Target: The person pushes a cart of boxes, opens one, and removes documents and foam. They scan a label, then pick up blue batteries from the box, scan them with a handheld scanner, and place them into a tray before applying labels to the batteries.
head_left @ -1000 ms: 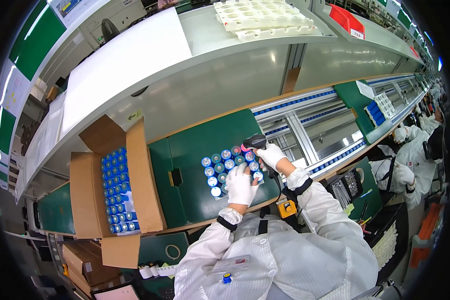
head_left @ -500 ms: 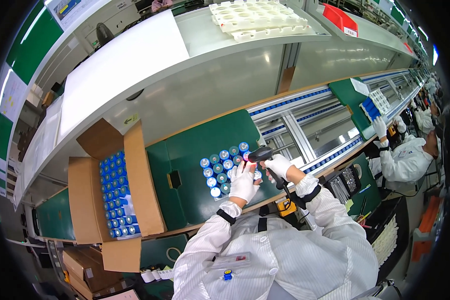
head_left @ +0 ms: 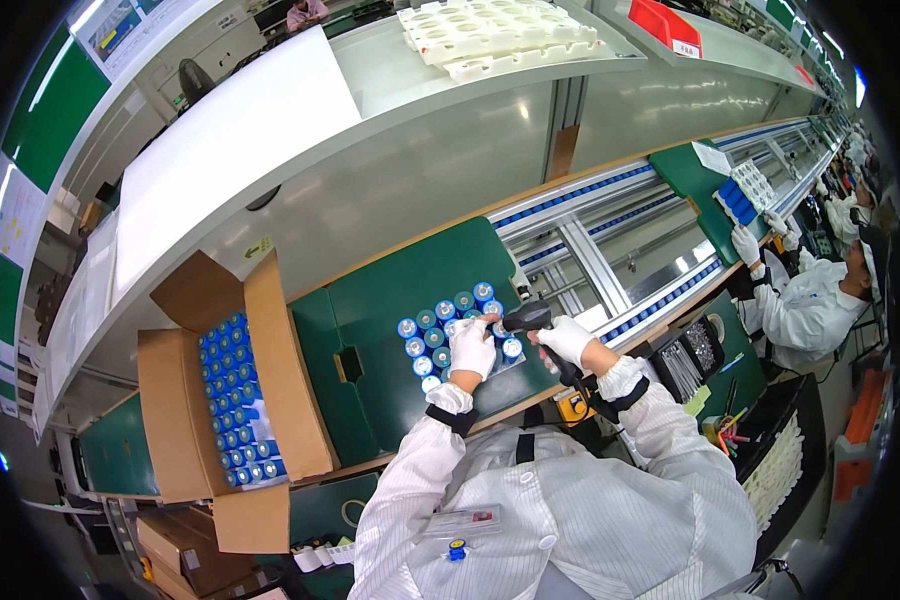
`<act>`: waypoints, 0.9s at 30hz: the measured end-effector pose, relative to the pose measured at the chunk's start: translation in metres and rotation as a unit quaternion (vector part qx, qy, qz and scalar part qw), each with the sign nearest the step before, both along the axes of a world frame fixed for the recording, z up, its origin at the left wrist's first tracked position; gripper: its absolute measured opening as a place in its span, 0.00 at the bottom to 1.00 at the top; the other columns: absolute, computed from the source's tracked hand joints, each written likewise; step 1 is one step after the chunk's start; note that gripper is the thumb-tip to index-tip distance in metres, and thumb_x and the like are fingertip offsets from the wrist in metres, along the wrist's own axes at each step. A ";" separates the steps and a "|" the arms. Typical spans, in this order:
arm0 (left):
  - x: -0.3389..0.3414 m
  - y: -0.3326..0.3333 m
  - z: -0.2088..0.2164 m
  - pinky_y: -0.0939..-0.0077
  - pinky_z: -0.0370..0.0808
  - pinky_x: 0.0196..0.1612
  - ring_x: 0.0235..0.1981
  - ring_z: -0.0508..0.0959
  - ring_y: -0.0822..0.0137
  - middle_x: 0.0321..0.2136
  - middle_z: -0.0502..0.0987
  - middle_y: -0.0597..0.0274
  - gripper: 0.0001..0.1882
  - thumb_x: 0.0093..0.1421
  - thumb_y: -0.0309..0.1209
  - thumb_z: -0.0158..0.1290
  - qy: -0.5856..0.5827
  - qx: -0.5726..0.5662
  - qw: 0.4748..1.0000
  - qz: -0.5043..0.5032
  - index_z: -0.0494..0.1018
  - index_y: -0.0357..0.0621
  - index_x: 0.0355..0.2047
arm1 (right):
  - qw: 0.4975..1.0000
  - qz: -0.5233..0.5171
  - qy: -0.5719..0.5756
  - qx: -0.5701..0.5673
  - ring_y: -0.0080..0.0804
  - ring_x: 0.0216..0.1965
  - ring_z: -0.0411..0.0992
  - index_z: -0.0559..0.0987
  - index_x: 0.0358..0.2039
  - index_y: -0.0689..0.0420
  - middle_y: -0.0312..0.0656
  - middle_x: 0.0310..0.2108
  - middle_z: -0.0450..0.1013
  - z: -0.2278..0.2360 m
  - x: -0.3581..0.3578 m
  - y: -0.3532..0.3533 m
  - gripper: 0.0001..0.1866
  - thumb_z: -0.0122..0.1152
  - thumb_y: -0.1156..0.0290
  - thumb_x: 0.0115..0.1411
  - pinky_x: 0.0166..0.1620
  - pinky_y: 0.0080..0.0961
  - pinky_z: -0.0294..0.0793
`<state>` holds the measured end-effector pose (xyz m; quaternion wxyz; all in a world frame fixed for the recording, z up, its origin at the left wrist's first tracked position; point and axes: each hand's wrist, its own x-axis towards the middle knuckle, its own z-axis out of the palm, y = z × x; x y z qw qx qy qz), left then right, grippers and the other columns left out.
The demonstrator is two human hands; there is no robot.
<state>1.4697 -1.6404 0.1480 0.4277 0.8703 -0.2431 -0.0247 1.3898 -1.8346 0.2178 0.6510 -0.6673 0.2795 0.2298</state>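
A block of blue cylindrical battery cells (head_left: 431, 337) stands upright in rows on the green work surface, partly hidden by my hands. My left hand (head_left: 472, 348), in a white glove with bare fingertips, reaches over the middle of the block. Its fingers are drawn together at the cell tops; whatever lies between them is hidden. Just right of the block, my right hand (head_left: 567, 342) grips a black handheld scanner (head_left: 528, 316). The scanner's head points left, close to my left fingertips and over the cells at the right side.
At left, an open cardboard box (head_left: 304, 400) holds many blue cells. A roller conveyor (head_left: 595, 265) runs off to the right, where a co-worker (head_left: 808, 305) handles another blue block. White plastic trays (head_left: 500, 35) and a red bin (head_left: 664, 28) rest on the shelf above.
My left hand has shifted slightly left and its fingers have drawn together. The scanner has moved a little right and down, and the red glow at its tip no longer shows.
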 end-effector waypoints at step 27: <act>-0.040 0.077 0.033 0.51 0.65 0.52 0.48 0.71 0.52 0.55 0.72 0.65 0.26 0.50 0.30 0.57 -0.130 0.183 0.974 -0.024 0.71 0.51 0.53 | 0.990 0.051 -0.108 -0.076 0.30 0.16 0.74 0.79 0.33 0.63 0.42 0.18 0.75 -0.003 0.079 0.091 0.16 0.60 0.60 0.60 0.20 0.28 0.74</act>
